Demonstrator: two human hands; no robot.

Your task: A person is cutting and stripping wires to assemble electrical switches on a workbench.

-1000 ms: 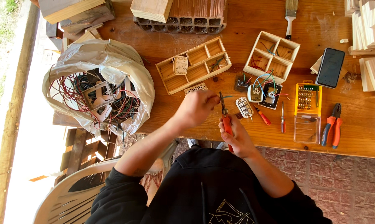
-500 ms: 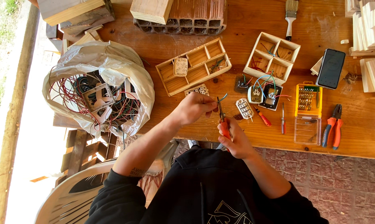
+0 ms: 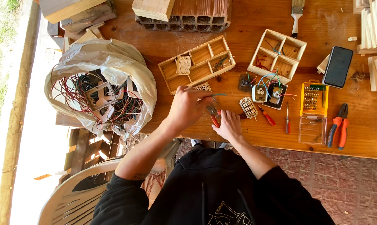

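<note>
Beside the yellow bit case (image 3: 314, 99) I count two wooden divider trays (image 3: 196, 63), two small screwdrivers (image 3: 266, 115) and two pairs of pliers (image 3: 337, 126). One phone (image 3: 337, 66) lies above it, one paintbrush (image 3: 297, 16) higher. Left of it lie maybe three loose switch modules (image 3: 248, 107); they're small.

We are seeing a wooden table (image 3: 255, 46) carrying two divided wooden trays (image 3: 197, 62) (one long, one square), a phone (image 3: 337, 66), orange pliers (image 3: 338, 131) and a paintbrush (image 3: 297, 12).

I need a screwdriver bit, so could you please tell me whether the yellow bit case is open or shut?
Open: the yellow bit case lies flat, bits showing, its clear lid folded out toward the table edge.
</note>
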